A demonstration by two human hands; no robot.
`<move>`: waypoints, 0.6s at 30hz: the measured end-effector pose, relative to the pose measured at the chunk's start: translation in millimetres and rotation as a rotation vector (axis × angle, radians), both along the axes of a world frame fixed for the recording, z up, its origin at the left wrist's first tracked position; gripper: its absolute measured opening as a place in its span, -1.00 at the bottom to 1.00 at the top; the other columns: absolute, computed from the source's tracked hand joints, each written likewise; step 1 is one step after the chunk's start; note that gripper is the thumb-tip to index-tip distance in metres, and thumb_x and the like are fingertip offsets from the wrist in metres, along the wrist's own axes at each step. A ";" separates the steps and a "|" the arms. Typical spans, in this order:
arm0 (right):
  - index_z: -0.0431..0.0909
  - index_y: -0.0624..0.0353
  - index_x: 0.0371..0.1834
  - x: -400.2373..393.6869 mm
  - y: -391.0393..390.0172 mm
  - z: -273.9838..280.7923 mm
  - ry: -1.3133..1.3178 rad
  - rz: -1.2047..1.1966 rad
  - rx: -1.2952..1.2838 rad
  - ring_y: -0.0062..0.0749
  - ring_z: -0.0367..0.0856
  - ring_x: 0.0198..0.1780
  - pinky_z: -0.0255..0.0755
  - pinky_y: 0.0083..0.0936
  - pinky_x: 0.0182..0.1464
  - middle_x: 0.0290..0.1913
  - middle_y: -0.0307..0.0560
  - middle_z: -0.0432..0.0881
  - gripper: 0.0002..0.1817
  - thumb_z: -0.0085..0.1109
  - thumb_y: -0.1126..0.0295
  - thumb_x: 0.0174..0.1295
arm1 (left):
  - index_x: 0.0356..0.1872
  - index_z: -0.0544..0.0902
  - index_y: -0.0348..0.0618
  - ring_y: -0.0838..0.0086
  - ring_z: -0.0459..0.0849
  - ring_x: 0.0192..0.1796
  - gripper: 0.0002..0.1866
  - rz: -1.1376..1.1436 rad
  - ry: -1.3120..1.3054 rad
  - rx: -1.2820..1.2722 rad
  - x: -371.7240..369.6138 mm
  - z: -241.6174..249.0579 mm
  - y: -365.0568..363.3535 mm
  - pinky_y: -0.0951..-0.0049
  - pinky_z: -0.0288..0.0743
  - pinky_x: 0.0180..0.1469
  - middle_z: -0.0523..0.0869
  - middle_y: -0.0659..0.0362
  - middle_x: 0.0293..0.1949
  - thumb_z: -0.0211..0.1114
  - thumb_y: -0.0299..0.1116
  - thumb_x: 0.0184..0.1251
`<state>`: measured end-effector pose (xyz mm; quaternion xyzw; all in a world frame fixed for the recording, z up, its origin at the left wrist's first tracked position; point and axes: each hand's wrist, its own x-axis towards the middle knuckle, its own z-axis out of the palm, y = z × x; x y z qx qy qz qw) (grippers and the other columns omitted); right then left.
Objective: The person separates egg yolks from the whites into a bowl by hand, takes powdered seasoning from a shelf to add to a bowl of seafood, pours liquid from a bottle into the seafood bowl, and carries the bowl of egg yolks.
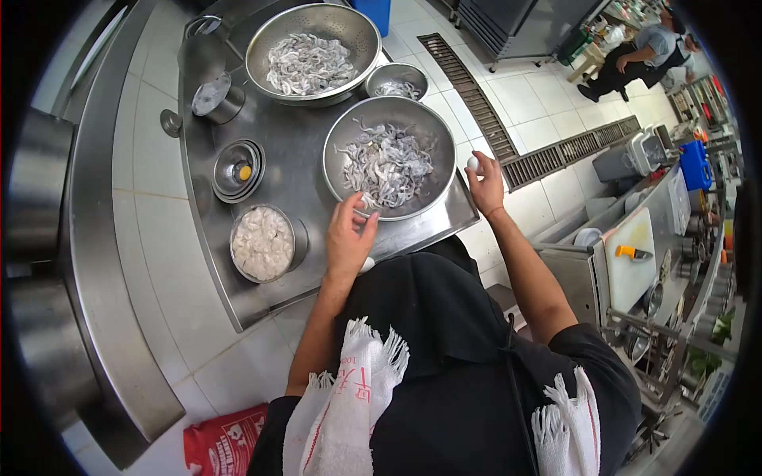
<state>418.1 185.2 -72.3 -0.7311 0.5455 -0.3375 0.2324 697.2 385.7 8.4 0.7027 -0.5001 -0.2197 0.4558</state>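
Note:
A metal bowl (444,163) of grey-white squid-like pieces (389,166) stands at the front of the steel table. My left hand (349,238) is at its near-left rim, fingers apart, with nothing visible between them. Right of the bowl, my right hand (486,186) pinches a small white round object (474,163), which looks like an egg. Another white rounded thing (367,265) shows beside my left wrist, partly hidden. Behind sits a large colander (361,40) with more pieces, next to a small bowl (421,80) holding some too.
On the steel table (290,151) stand a container of pale pieces (262,243), nested small bowls (222,184) with something yellow inside, and metal pots (226,107). A person (647,55) is at the upper right. A knife (633,253) lies on a cutting board (627,274).

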 end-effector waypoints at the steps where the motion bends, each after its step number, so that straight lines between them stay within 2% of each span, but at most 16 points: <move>1: 0.55 0.04 0.30 -0.6 -5.6 -3.8 0.092 0.053 -0.083 -0.03 0.61 0.02 0.53 -0.21 0.15 0.11 0.07 0.56 -0.51 0.33 0.36 0.28 | 0.27 0.58 -0.18 0.53 0.67 -0.26 -0.50 0.029 0.010 0.009 -0.7 0.2 3.4 0.51 0.58 -0.24 0.69 0.12 0.00 0.46 -0.46 0.31; 2: 0.56 -0.03 0.31 -2.2 -11.6 -7.4 0.111 0.071 -0.042 0.03 0.57 0.08 0.48 -0.17 0.21 0.13 0.07 0.55 -0.50 0.34 0.37 0.26 | 0.27 0.58 -0.19 0.54 0.67 -0.25 -0.51 0.056 0.019 0.017 -1.9 0.3 5.7 0.51 0.59 -0.23 0.69 0.11 0.00 0.46 -0.46 0.31; 5: 0.56 -0.10 0.31 0.1 -11.8 -11.7 0.202 0.114 -0.109 -0.01 0.56 0.11 0.50 -0.18 0.19 0.16 0.00 0.56 -0.49 0.34 0.39 0.26 | 0.26 0.57 -0.20 0.56 0.68 -0.24 -0.51 0.125 0.053 0.049 -7.2 4.1 4.7 0.52 0.59 -0.23 0.70 0.10 0.01 0.45 -0.46 0.32; 9: 0.54 -0.15 0.34 -7.3 -18.0 -39.0 0.252 0.187 -0.027 -0.02 0.54 0.13 0.50 -0.17 0.19 0.16 -0.04 0.56 -0.46 0.35 0.38 0.25 | 0.26 0.57 -0.22 0.58 0.67 -0.25 -0.53 0.188 0.095 0.076 -16.9 4.5 -0.8 0.55 0.59 -0.21 0.71 0.09 0.02 0.42 -0.47 0.35; 10: 0.52 -0.08 0.36 -9.4 -21.0 -37.0 0.244 0.203 -0.045 -0.03 0.56 0.10 0.50 -0.19 0.20 0.15 0.01 0.56 -0.45 0.35 0.37 0.27 | 0.26 0.57 -0.22 0.58 0.67 -0.25 -0.54 0.203 0.099 0.075 -17.5 6.4 -4.1 0.55 0.58 -0.21 0.71 0.09 0.02 0.42 -0.48 0.36; 13: 0.51 0.07 0.35 -8.8 -28.6 -22.5 -0.031 0.185 0.083 0.01 0.58 0.06 0.49 -0.20 0.21 0.12 0.10 0.56 -0.46 0.35 0.36 0.27 | 0.26 0.57 -0.23 0.59 0.67 -0.24 -0.55 0.225 0.114 0.091 -22.3 8.6 -10.5 0.56 0.58 -0.20 0.71 0.09 0.03 0.41 -0.48 0.37; 14: 0.44 0.22 0.37 -5.1 -32.8 -15.6 -0.081 0.183 0.017 -0.05 0.64 -0.02 0.55 -0.26 0.10 0.10 0.17 0.57 -0.43 0.34 0.36 0.31 | 0.25 0.57 -0.24 0.59 0.67 -0.24 -0.56 0.224 0.113 0.104 -21.9 6.0 -12.8 0.56 0.59 -0.19 0.70 0.09 0.04 0.41 -0.48 0.37; 17: 0.40 0.28 0.36 17.6 -31.9 47.1 -0.330 0.111 0.126 -0.17 0.68 -0.09 0.59 -0.34 -0.05 0.09 0.18 0.60 -0.44 0.32 0.34 0.36 | 0.26 0.58 -0.23 0.59 0.67 -0.20 -0.55 0.195 0.167 0.110 -25.2 12.2 -25.7 0.56 0.59 -0.17 0.69 0.09 0.08 0.41 -0.48 0.37; 18: 0.38 0.30 0.32 24.5 -35.4 59.7 -0.372 0.156 0.130 -0.35 0.68 -0.18 0.58 -0.45 -0.15 0.03 0.10 0.65 -0.45 0.34 0.29 0.38 | 0.26 0.58 -0.22 0.59 0.67 -0.19 -0.55 0.178 0.193 0.104 -27.1 17.8 -34.4 0.56 0.59 -0.15 0.69 0.09 0.09 0.41 -0.48 0.37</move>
